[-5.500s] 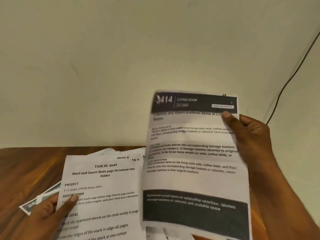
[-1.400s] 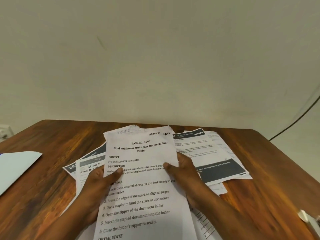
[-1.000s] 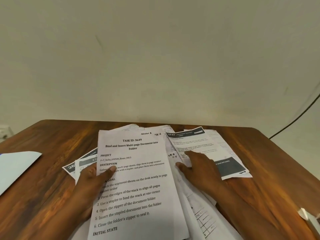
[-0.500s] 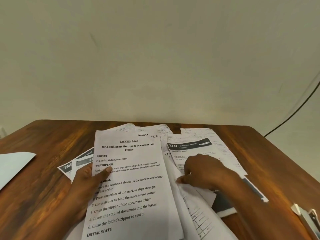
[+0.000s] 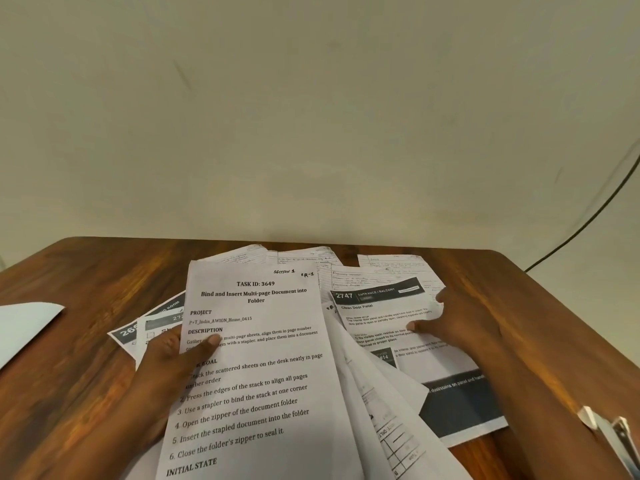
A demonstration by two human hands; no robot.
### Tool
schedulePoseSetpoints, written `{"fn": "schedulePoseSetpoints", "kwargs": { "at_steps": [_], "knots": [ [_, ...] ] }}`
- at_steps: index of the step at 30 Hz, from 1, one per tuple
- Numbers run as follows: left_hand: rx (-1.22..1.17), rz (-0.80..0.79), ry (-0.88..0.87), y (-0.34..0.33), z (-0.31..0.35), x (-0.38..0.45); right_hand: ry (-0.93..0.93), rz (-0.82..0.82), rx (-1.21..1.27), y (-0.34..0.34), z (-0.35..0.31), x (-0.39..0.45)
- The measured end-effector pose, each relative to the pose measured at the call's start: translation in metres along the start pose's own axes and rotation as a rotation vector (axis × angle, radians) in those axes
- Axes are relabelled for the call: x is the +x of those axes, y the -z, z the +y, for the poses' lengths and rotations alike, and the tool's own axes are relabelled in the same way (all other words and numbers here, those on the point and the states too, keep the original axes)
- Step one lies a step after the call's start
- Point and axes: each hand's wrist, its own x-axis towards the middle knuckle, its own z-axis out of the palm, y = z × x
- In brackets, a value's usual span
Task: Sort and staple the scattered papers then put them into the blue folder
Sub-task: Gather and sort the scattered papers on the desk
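Note:
Printed sheets lie fanned on the wooden table (image 5: 519, 306). My left hand (image 5: 162, 372) holds the top sheet headed "TASK ID 3649" (image 5: 256, 375) by its left edge, thumb on the print and fingers under it. To the right lies a sheet with a dark "2747" header (image 5: 377, 317). My right hand (image 5: 464, 330) rests on this sheet's right edge with thumb and fingertips flat on the paper. More white pages (image 5: 381, 420) spill out between the two sheets. A pale blue folder (image 5: 24, 327) lies at the far left.
A stapler (image 5: 609, 438), white and metal, sits at the table's right front edge. Handwritten pages (image 5: 304, 256) poke out at the back of the pile and dark-headed sheets (image 5: 152, 323) at its left. A black cable (image 5: 588, 216) runs down the wall.
My right hand put down the sheet it held up and now lies on the pile. In the last second it slid right, baring the "2747" sheet. The left hand kept its sheet.

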Motion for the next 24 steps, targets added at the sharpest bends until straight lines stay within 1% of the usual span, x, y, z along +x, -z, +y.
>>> {"fn": "schedulePoseSetpoints", "kwargs": {
  "at_steps": [2, 6, 9, 13, 18, 21, 24],
  "knots": [
    [0.007, 0.001, -0.001, 0.0, 0.0, -0.001, -0.004, -0.008, 0.019, 0.001, 0.0, 0.002],
    [0.006, -0.005, -0.002, -0.001, 0.0, -0.001, -0.083, -0.042, 0.141, -0.001, 0.004, 0.008],
    [0.004, -0.011, 0.001, -0.001, 0.001, -0.002, -0.106, 0.002, 0.213, -0.007, 0.005, 0.012],
    [0.005, -0.008, 0.005, 0.001, 0.001, -0.001, -0.136, 0.075, 0.445, -0.008, 0.005, 0.016],
    [0.012, -0.008, 0.008, 0.002, 0.0, 0.0, -0.172, 0.048, 0.782, 0.004, -0.003, 0.012],
    [0.009, -0.004, 0.008, 0.001, 0.0, 0.0, -0.171, 0.032, 0.874, 0.008, -0.007, 0.009],
    [-0.006, -0.014, 0.013, 0.001, 0.0, 0.001, -0.151, -0.003, 0.904, 0.012, -0.01, 0.006]
  ]
}}
